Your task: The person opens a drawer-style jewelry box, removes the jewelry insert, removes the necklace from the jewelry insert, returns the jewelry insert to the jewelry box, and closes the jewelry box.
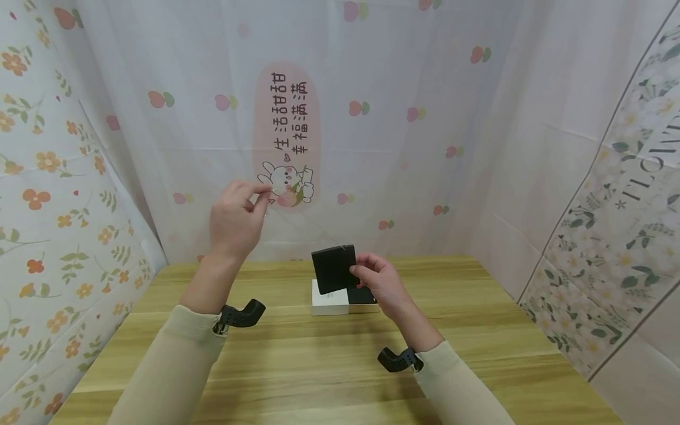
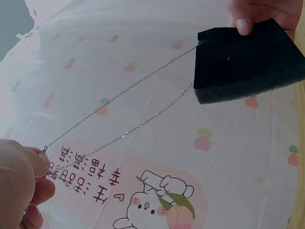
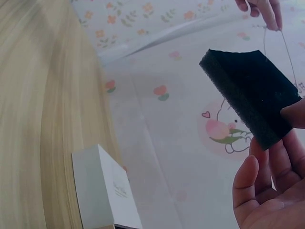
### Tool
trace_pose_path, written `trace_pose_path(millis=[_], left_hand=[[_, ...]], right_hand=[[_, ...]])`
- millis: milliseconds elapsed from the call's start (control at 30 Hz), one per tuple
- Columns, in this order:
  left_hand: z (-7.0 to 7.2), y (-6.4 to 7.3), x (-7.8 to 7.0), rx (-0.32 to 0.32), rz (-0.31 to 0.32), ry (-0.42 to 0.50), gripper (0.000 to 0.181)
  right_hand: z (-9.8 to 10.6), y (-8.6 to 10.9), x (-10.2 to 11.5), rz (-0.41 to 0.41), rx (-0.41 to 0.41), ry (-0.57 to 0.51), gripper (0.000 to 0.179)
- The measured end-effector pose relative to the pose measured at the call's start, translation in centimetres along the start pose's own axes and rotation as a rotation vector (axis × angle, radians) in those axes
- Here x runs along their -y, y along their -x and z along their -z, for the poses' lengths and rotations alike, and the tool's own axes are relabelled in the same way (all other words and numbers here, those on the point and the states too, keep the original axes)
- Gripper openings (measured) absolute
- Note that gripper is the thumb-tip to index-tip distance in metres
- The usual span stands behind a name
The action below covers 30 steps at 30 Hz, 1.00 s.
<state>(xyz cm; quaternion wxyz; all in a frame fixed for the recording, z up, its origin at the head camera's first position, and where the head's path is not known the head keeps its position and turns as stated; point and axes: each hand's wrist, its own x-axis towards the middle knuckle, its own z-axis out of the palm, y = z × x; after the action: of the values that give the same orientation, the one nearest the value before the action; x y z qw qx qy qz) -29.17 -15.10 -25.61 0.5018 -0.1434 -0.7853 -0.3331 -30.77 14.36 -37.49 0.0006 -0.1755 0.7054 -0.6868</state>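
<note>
My left hand (image 1: 236, 218) is raised on the left and pinches one end of a thin silver chain necklace (image 2: 126, 135) between thumb and fingertips. In the left wrist view, two strands of the necklace slant from those fingertips to the edge of a black foam pad (image 2: 245, 64). My right hand (image 1: 383, 286) holds this square foam pad (image 1: 333, 268) by its side, thumb on one face and fingers behind. Whether a pendant lies on the pad cannot be made out. Below the pad, a white box (image 1: 329, 306) stands on the table, partly hidden.
The wooden table (image 1: 297, 372) reaches back to a white curtain (image 1: 382, 165) with fruit prints and a cartoon rabbit. Floral cloths hang at the left and right sides. Beside the white part of the box is a dark section (image 1: 361, 296). Both wrists wear black camera mounts.
</note>
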Motion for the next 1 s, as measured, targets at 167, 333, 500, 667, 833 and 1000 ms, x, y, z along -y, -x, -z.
trace_pose_path(millis=[167, 333, 500, 667, 833, 1000], left_hand=[[0.10, 0.12, 0.10, -0.002, 0.003, 0.001, 0.013], [0.08, 0.18, 0.17, -0.001, 0.001, -0.003, 0.013], [0.08, 0.24, 0.23, 0.000, -0.001, -0.010, 0.013], [0.08, 0.22, 0.35, -0.030, 0.008, -0.009, 0.014], [0.10, 0.13, 0.56, -0.071, 0.021, 0.007, 0.015], [0.21, 0.31, 0.63, -0.036, 0.016, 0.015, 0.014]], right_hand=[[0.03, 0.04, -0.08, 0.001, 0.005, 0.002, 0.017], [0.16, 0.05, -0.16, -0.001, 0.008, 0.003, 0.019], [0.19, 0.11, -0.14, -0.004, 0.007, -0.006, 0.019], [0.20, 0.06, -0.21, -0.003, 0.000, -0.010, 0.015], [0.38, 0.03, -0.41, -0.004, -0.012, -0.006, 0.015], [0.47, 0.01, -0.44, -0.001, -0.023, -0.005, 0.017]])
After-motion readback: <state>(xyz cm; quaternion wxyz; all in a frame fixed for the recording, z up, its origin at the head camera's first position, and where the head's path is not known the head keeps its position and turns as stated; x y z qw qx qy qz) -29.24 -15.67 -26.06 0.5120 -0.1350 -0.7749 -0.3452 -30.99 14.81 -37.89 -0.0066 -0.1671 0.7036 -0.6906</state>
